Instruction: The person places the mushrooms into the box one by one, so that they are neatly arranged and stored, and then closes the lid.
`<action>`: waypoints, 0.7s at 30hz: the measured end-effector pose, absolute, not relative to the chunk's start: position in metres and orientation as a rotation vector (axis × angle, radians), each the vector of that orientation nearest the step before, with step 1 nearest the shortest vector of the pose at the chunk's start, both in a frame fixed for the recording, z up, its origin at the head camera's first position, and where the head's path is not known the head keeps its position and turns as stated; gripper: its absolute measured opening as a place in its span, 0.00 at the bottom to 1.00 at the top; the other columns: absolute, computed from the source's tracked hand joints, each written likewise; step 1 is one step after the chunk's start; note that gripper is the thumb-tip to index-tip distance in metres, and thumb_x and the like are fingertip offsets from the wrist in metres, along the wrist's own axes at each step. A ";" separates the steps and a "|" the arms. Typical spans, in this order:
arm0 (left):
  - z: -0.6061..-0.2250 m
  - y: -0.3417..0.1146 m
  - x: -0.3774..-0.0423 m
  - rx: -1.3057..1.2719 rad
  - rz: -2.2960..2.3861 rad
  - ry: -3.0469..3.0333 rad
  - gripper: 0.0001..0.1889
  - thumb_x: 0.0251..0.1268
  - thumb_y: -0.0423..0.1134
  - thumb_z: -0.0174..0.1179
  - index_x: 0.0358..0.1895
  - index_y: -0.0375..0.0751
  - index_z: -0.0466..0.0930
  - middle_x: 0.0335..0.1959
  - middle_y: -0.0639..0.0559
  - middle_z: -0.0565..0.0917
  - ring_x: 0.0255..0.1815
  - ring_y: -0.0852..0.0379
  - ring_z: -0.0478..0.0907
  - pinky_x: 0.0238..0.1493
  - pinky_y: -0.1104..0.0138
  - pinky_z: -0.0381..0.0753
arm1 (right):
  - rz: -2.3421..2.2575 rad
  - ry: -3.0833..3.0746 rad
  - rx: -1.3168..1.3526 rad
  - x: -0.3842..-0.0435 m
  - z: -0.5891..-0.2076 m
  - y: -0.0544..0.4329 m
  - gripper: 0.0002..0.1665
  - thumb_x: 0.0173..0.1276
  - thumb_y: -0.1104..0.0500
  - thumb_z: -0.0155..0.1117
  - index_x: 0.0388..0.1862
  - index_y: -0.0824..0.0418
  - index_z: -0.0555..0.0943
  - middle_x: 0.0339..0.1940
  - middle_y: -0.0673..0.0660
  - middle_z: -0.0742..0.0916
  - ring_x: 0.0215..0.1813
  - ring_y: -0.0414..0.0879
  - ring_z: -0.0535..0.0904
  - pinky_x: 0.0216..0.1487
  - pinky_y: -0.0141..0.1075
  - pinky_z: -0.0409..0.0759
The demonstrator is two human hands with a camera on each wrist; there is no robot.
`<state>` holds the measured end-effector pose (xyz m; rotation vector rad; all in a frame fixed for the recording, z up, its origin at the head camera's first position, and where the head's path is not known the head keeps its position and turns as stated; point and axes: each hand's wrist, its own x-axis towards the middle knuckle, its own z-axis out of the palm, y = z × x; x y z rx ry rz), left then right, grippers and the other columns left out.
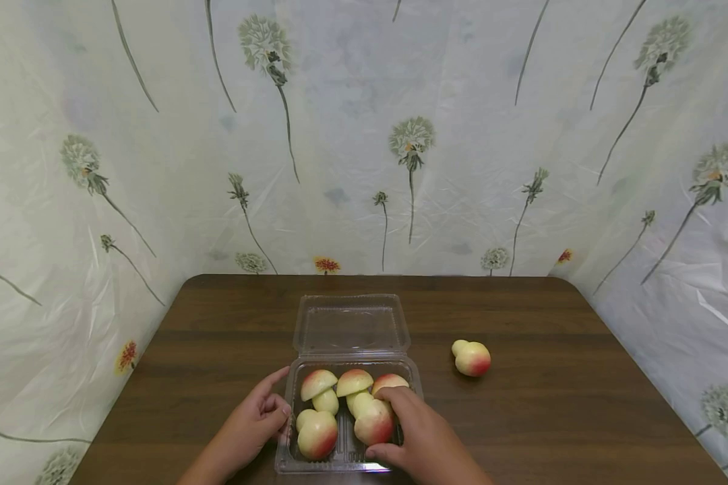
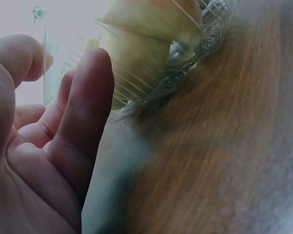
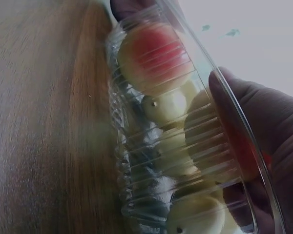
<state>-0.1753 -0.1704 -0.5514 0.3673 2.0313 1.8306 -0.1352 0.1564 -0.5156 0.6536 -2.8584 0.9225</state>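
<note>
A clear hinged plastic container (image 1: 327, 466) lies open near the table's front, its lid (image 1: 352, 327) folded back. Several pale yellow toy mushrooms with red-tinged caps sit inside, among them one at front left (image 1: 317, 434) and one at back left (image 1: 318, 386). My right hand (image 1: 425, 431) reaches over the right rim and grips a toy mushroom (image 1: 374, 421) at the front right, thumb nearest me. At the left rim my left hand (image 1: 257, 417) holds the container, with the little finger (image 2: 90, 87) against the ribbed wall (image 2: 122, 95).
Another toy mushroom (image 1: 473, 359) lies on its side on the brown wooden table (image 1: 540, 404), right of the container. A plastic sheet (image 1: 340, 135) printed with dandelions surrounds the table at the back and both sides.
</note>
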 end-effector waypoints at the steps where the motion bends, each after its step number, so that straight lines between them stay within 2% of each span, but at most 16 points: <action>1: -0.552 -0.171 -0.175 0.368 1.830 2.030 0.38 0.81 0.34 0.55 0.85 0.39 0.44 0.38 0.43 0.81 0.33 0.55 0.83 0.36 0.62 0.91 | 0.915 -2.856 0.656 -0.135 -0.516 0.156 0.42 0.55 0.40 0.84 0.64 0.49 0.75 0.60 0.40 0.80 0.58 0.38 0.80 0.59 0.45 0.85; 13: -0.550 -0.170 -0.174 0.373 1.816 2.051 0.38 0.82 0.35 0.55 0.85 0.39 0.44 0.37 0.43 0.80 0.32 0.55 0.83 0.36 0.62 0.91 | 0.877 -2.878 0.655 -0.135 -0.515 0.155 0.44 0.53 0.37 0.84 0.65 0.51 0.77 0.60 0.41 0.81 0.58 0.39 0.80 0.59 0.45 0.85; 21: -0.550 -0.170 -0.175 0.372 1.827 2.045 0.38 0.81 0.33 0.55 0.84 0.38 0.44 0.37 0.44 0.80 0.32 0.55 0.83 0.36 0.62 0.91 | 0.862 -2.873 0.686 -0.136 -0.516 0.156 0.44 0.53 0.34 0.83 0.64 0.49 0.77 0.60 0.41 0.82 0.58 0.39 0.81 0.59 0.45 0.85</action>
